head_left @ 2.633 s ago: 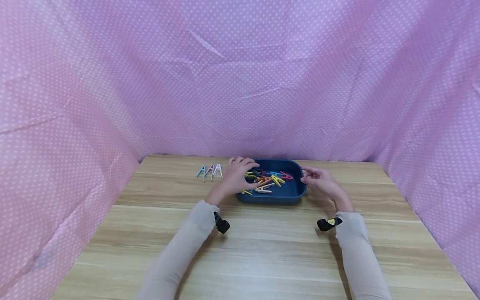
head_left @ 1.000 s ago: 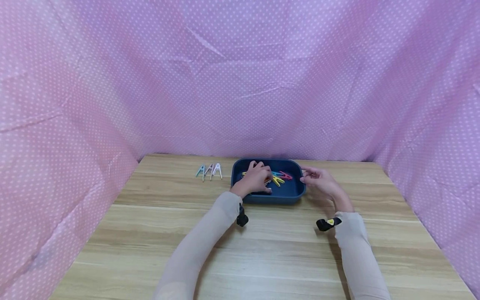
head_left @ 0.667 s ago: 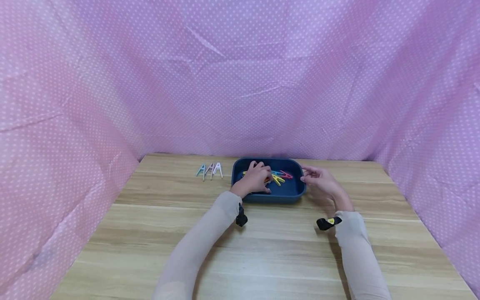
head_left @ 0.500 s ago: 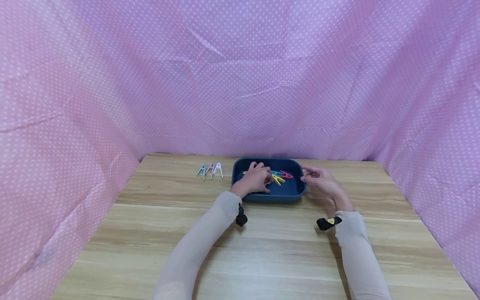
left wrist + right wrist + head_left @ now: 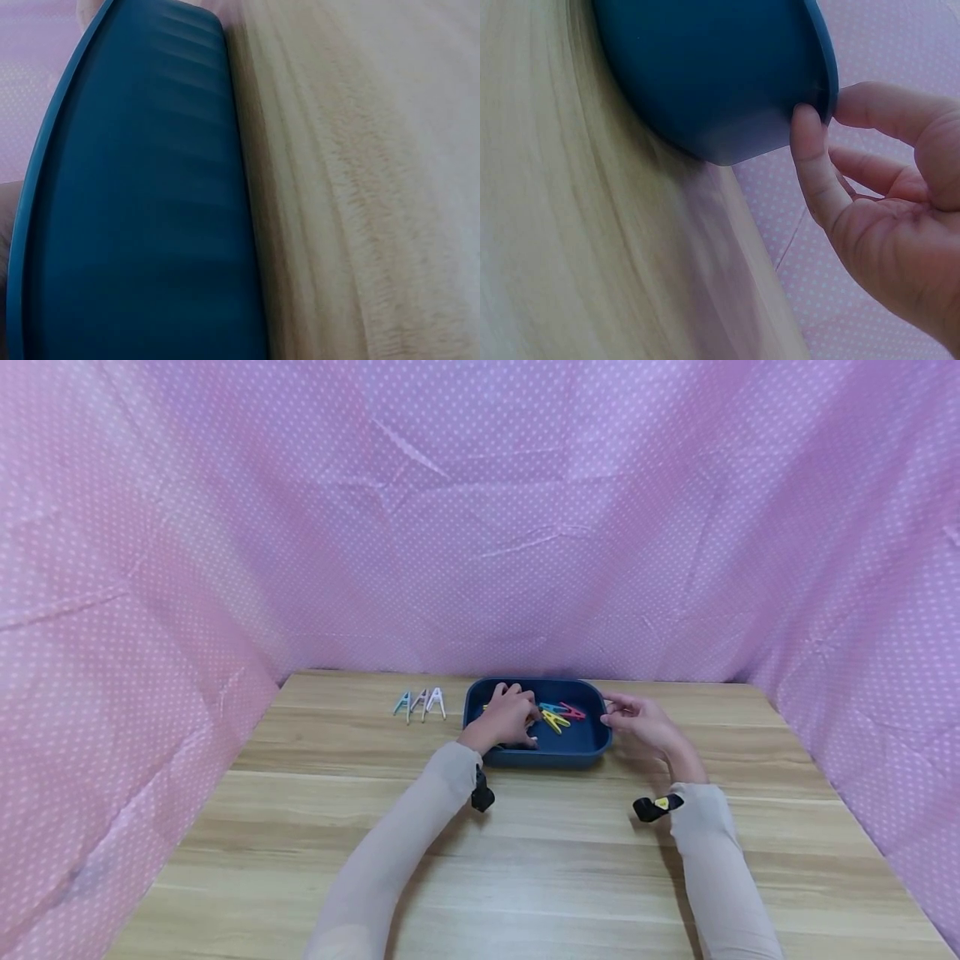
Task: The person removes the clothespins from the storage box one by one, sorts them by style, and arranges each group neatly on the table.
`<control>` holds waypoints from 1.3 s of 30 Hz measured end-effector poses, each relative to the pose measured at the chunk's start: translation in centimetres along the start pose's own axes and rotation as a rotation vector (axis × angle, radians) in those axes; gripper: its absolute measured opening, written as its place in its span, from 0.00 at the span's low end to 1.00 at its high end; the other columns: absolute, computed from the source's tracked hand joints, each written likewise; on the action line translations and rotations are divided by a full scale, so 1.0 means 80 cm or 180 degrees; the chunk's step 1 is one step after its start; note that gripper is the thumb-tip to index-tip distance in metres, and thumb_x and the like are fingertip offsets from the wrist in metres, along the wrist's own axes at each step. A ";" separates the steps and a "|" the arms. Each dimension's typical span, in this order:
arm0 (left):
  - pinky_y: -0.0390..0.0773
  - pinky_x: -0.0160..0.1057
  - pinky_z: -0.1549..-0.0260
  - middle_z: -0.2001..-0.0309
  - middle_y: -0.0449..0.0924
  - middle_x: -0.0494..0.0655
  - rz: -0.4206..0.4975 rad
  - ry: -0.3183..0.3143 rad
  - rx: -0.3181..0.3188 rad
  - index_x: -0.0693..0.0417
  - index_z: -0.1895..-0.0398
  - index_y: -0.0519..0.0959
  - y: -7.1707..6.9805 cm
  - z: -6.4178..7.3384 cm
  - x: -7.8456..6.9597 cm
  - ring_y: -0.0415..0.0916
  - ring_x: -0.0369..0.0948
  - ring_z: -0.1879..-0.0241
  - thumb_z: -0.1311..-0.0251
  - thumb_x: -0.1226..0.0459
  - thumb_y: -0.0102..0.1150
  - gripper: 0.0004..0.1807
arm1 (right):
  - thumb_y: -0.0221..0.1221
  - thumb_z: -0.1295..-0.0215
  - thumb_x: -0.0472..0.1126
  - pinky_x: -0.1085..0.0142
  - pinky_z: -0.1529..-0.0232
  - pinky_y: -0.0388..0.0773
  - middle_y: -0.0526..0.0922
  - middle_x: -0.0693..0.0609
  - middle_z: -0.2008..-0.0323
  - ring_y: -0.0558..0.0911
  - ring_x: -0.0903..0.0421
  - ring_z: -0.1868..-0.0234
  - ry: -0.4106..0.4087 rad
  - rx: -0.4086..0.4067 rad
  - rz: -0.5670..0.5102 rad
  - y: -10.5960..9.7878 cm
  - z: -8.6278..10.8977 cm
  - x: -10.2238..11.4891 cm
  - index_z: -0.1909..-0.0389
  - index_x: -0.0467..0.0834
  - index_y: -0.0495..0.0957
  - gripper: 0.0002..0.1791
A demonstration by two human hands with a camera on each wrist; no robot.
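Note:
In the head view a dark blue plastic bin (image 5: 543, 758) stands near the table's back edge. My left hand (image 5: 508, 717) reaches into its left half, fingers bent down among the clothespins there; whatever is under the fingertips is hidden. To the right of that hand lie a yellow clothespin (image 5: 555, 721), a red clothespin (image 5: 573, 712) and a blue clothespin (image 5: 551, 707). My right hand (image 5: 900, 187) pinches the bin's right end at the rim between thumb and fingers. The left wrist view shows only the bin's outer wall (image 5: 150, 187), with its fingers out of sight.
Left of the bin, a light blue clothespin (image 5: 403, 702), a greyish purple clothespin (image 5: 421, 700) and a white clothespin (image 5: 437, 699) lie side by side on the wooden table (image 5: 555, 860). A pink dotted curtain (image 5: 495, 527) surrounds the table's back and sides.
My left hand has moved from the bin's left rim into the bin, covering the orange and cream clothespins. Lately it has shifted slightly left. My right hand has stayed at the rim.

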State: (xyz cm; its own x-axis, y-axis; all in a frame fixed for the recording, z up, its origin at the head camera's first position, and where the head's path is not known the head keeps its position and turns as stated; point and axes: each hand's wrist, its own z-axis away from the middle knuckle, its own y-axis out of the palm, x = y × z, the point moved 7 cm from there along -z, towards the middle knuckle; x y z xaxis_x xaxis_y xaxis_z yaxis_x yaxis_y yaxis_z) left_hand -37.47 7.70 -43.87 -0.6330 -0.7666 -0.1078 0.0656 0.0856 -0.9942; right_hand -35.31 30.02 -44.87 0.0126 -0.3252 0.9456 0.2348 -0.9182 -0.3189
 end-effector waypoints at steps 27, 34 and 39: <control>0.59 0.52 0.35 0.57 0.81 0.35 0.0257 0.0212 -0.0148 0.40 0.73 0.88 -0.004 0.000 0.000 0.67 0.40 0.52 0.39 0.54 0.71 0.06 | 0.62 0.29 0.37 0.73 0.62 0.77 0.78 0.58 0.62 0.77 0.69 0.62 0.0011 0.0036 0.0018 -0.001 0.000 -0.001 0.27 0.31 0.64 0.34; 0.59 0.53 0.35 0.61 0.79 0.34 0.0328 0.0247 -0.0289 0.40 0.74 0.85 -0.018 0.003 -0.001 0.66 0.39 0.54 0.38 0.55 0.70 0.08 | 0.60 0.29 0.34 0.73 0.63 0.77 0.78 0.60 0.63 0.77 0.69 0.62 0.0053 0.0028 0.0000 0.000 0.001 0.001 0.26 0.31 0.62 0.33; 0.58 0.54 0.33 0.58 0.81 0.34 0.0368 0.0220 -0.0335 0.39 0.74 0.85 -0.031 0.009 0.005 0.67 0.39 0.54 0.37 0.55 0.69 0.08 | 0.60 0.29 0.35 0.73 0.62 0.77 0.78 0.59 0.63 0.77 0.69 0.62 0.0048 0.0032 0.0003 0.000 0.001 0.001 0.26 0.31 0.62 0.33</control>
State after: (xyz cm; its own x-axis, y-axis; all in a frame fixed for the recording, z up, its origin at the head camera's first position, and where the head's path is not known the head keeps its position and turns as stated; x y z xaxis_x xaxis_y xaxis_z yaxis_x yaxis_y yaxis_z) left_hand -37.30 6.74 -41.42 -0.6778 -0.7024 -0.2173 0.0623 0.2396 -0.9689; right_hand -35.24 30.00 -44.76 -0.0017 -0.3295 0.9442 0.2444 -0.9157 -0.3191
